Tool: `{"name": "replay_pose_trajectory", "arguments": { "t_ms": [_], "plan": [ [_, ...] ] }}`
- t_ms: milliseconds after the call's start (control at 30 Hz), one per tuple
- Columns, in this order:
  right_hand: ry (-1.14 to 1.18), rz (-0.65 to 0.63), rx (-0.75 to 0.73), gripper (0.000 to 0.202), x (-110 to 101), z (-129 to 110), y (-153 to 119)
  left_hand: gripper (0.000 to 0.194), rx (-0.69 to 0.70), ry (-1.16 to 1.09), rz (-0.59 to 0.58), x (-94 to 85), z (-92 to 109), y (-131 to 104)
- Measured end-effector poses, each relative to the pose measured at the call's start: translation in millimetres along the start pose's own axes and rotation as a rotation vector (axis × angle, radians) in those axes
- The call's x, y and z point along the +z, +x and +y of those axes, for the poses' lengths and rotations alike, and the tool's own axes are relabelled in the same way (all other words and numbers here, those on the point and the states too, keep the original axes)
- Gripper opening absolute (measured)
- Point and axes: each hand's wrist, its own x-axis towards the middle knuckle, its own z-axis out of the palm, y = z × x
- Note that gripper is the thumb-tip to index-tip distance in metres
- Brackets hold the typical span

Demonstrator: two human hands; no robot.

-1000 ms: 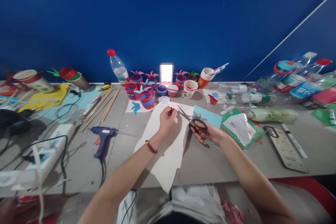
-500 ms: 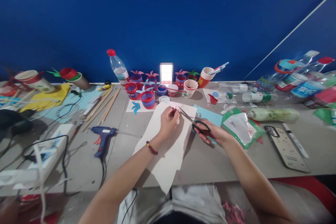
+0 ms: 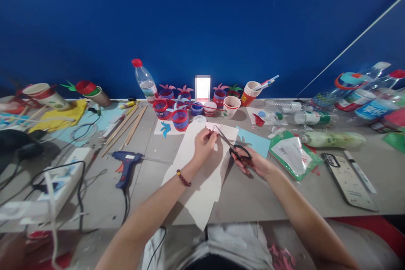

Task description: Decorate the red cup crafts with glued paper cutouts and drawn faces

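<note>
My right hand [image 3: 248,162] is closed around the black handles of the scissors [image 3: 225,138], whose blades point up and left. Just left of the blade tips, my left hand [image 3: 205,145] pinches a small piece, mostly hidden by the fingers; it looks dark red. Both hands are above a large white paper sheet [image 3: 196,194] that reaches the table's front edge. Blue paper [image 3: 259,141] lies beyond my right hand. Behind the sheet are several painted red and blue cups [image 3: 180,120] and a paper cup [image 3: 231,107].
On the left are a blue glue gun [image 3: 127,166], wooden sticks [image 3: 134,126] and a power strip [image 3: 68,173]. Plastic bottles [image 3: 316,117], a green packet [image 3: 295,156] and a phone [image 3: 349,182] lie at the right. A red-capped bottle [image 3: 146,82] stands behind.
My right hand and the scissors have shifted slightly left, closer to my left hand. The table and its objects appear a little further right in view.
</note>
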Motion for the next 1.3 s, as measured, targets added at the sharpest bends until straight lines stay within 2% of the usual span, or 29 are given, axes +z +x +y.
{"name": "replay_pose_trajectory", "arguments": {
  "t_ms": [133,333,400,500,567,667,767,967,1300],
  "plan": [
    [0.045,0.005,-0.020,0.048,3.8,1.5,0.5,0.025,0.022,0.037,0.030,0.9,-0.6,-1.6],
    [0.020,0.093,-0.059,0.042,8.6,-8.1,-2.6,0.021,0.107,0.112,0.064,0.8,-3.4,-0.9],
    [0.072,0.038,-0.059,0.041,5.6,-13.4,-4.5,0.024,0.127,0.129,0.056,0.9,-3.4,-1.8],
    [0.197,-0.153,0.013,0.043,-6.1,-17.3,-6.1,0.028,0.113,0.088,0.034,2.1,-2.9,-4.4],
    [0.239,-0.224,0.058,0.043,-14.6,-16.5,-6.3,0.028,0.087,0.045,0.020,3.2,-3.0,-5.9],
    [0.239,-0.187,0.076,0.040,-19.9,-13.7,-6.5,0.028,0.049,-0.009,0.012,3.9,-3.6,-6.3],
    [0.218,-0.139,0.058,0.039,-16.3,-13.1,-7.4,0.026,0.010,-0.074,0.016,3.2,-2.4,-5.5],
    [0.207,-0.126,0.027,0.041,-15.3,-11.6,-7.1,0.024,-0.132,-0.253,-0.022,1.6,7.3,-4.2],
    [0.110,-0.071,-0.068,0.038,-18.4,-15.5,-11.1,0.027,-0.162,-0.236,-0.086,-6.4,10.7,7.1]
  ]
}}
